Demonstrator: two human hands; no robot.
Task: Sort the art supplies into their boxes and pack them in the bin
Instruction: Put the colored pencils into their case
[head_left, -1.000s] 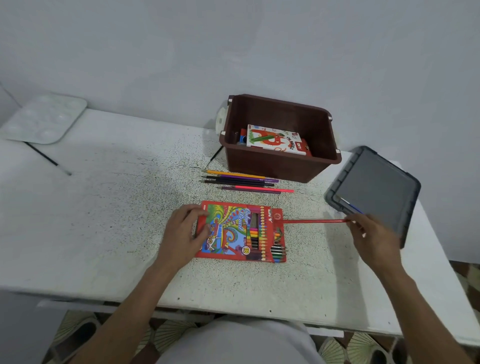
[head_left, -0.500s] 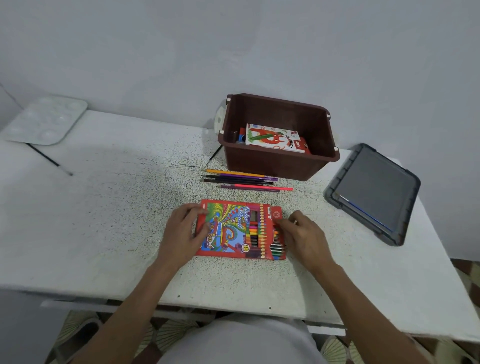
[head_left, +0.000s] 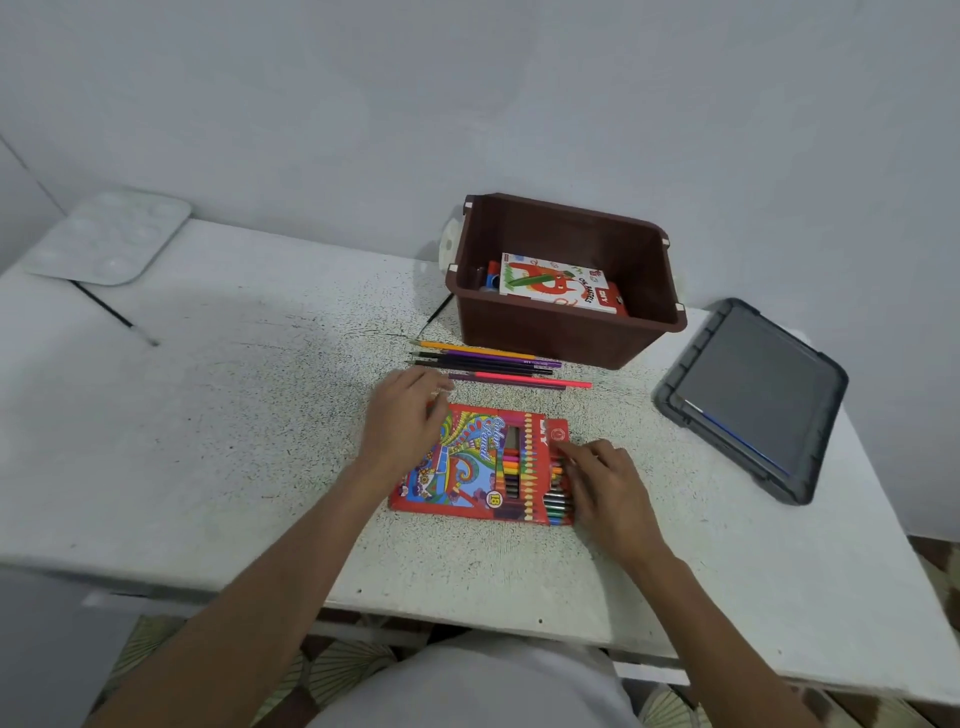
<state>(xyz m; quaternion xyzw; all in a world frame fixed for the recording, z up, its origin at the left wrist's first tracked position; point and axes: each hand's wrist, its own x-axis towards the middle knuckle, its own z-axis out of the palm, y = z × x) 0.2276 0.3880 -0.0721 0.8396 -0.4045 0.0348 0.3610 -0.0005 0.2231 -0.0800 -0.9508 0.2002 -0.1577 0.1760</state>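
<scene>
The pencil box (head_left: 467, 467) lies nearest, with pencils in its open right end; there the right hand (head_left: 605, 491) presses, fingers together; the left hand (head_left: 402, 423), fingers loosely straight and blurred, covers its far left corner; loose pencils (head_left: 498, 364) lie beyond; the bin (head_left: 566, 340) holds a pastel box (head_left: 556, 283); a lid (head_left: 753, 395) lies to the right.

The left forearm (head_left: 291, 561) and the right forearm (head_left: 701, 608), both bare, extended up from the lower edge of the view and angled toward each other. The left hand (head_left: 404, 421) lay palm down, its fingers (head_left: 423, 385) stretched forward (the tips blurred). The right hand (head_left: 605, 488) sat lower, palm down, with straight fingers pointing left and gripping nothing.
</scene>
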